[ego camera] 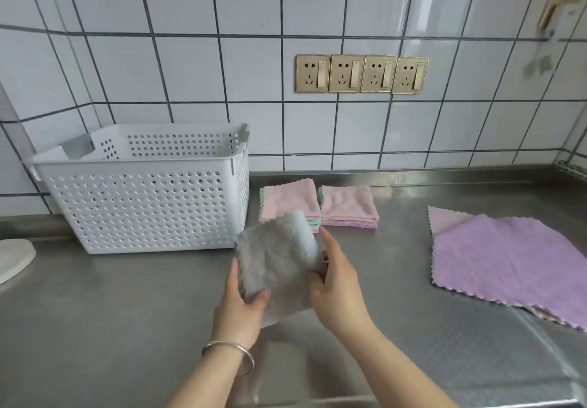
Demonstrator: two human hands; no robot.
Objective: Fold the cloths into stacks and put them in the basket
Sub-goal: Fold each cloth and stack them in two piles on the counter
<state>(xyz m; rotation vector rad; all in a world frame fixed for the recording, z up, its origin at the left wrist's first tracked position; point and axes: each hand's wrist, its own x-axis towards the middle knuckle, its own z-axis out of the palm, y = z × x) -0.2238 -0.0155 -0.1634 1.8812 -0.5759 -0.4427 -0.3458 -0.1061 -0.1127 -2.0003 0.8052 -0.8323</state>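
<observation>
So, just the one head view here. The person's got a grey cloth (279, 261) lifted off the counter (127, 312), partly folded. The left hand (239, 306) grips its lower left edge, thumb on top, and the right hand (336, 283) pinches the right side, fingers curled into the fabric. Looks like mid-fold, or maybe the fold's done and it's about to get set down, hard to call.

Behind it, near the wall, sit two finished stacks: a pink and green stack (287, 201) just right of the basket, and a pink stack (349, 206) touching it on the right. Off to the right, well apart, a purple cloth (508, 258) lies flat and unfolded, with what seems like another layer peeking out under its near edge.

The white basket (143, 204) stands on the left against the tiles. Through the holes and over the rim nothing shows inside, though its floor is hidden.

Next move probably calls for squaring the grey cloth's edges and laying it on a stack without knocking it over.
</observation>
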